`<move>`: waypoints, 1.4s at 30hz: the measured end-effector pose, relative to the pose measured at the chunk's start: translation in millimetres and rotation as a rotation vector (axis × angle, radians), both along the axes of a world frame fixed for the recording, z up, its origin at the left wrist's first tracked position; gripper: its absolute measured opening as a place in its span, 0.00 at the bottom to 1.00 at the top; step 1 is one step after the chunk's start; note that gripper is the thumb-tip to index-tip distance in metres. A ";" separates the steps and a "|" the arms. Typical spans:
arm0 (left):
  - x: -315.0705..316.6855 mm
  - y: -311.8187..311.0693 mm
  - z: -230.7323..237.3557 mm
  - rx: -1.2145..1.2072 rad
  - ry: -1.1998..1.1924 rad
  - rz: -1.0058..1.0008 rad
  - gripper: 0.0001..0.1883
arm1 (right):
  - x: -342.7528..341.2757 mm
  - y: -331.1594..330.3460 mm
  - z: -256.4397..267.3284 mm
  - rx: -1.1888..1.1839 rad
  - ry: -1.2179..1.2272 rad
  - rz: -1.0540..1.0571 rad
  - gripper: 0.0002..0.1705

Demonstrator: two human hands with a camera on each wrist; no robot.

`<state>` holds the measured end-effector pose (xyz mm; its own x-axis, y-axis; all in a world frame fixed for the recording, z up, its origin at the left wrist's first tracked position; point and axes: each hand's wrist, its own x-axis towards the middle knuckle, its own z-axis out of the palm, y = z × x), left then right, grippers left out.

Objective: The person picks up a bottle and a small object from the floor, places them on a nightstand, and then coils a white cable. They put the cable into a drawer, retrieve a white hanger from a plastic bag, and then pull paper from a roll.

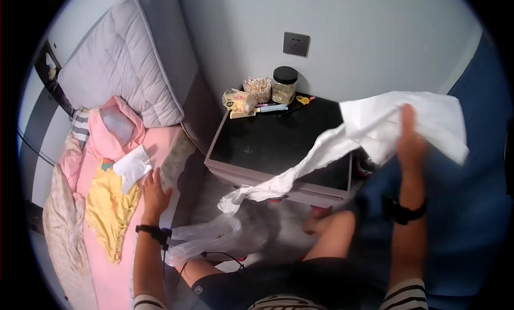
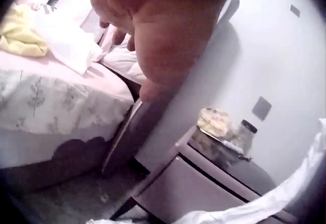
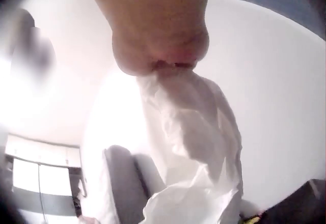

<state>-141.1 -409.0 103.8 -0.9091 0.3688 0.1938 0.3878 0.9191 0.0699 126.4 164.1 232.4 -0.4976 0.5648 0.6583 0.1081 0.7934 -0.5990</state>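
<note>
My right hand (image 1: 411, 141) grips a long white cloth (image 1: 436, 117), raised over the right side of the nightstand. One part of the cloth spreads wide around the hand, while a narrow crumpled length trails left across the nightstand's front edge. In the right wrist view the white cloth (image 3: 193, 132) hangs in folds from the curled fingers. On the bed side, my left hand (image 1: 155, 195) has relaxed fingers right at the edge of a flat white piece (image 1: 133, 165). That piece lies over a yellow garment (image 1: 110, 208), beside a pink garment (image 1: 115, 125).
The black-topped nightstand (image 1: 241, 144) bears a dark-lidded jar (image 1: 284, 85), a tub of cotton swabs (image 1: 257, 89) and a yellowish packet (image 1: 239, 101). A clear plastic bag (image 1: 214, 237) lies by the person's legs. A quilted cushion (image 1: 120, 63) leans at the bed's head.
</note>
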 end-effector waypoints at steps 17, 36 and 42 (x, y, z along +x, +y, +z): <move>171.3 -26.6 -33.9 0.439 -0.427 -0.021 0.40 | -135.4 -201.3 -206.2 0.387 -0.657 0.409 0.35; 212.9 -55.3 -26.7 0.620 -0.441 0.207 0.38 | -51.3 -10.2 -215.0 0.282 -0.693 -0.099 0.09; 204.0 -15.8 -19.1 0.646 -0.445 0.052 0.38 | -110.8 -160.6 -223.0 0.175 -0.408 0.261 0.08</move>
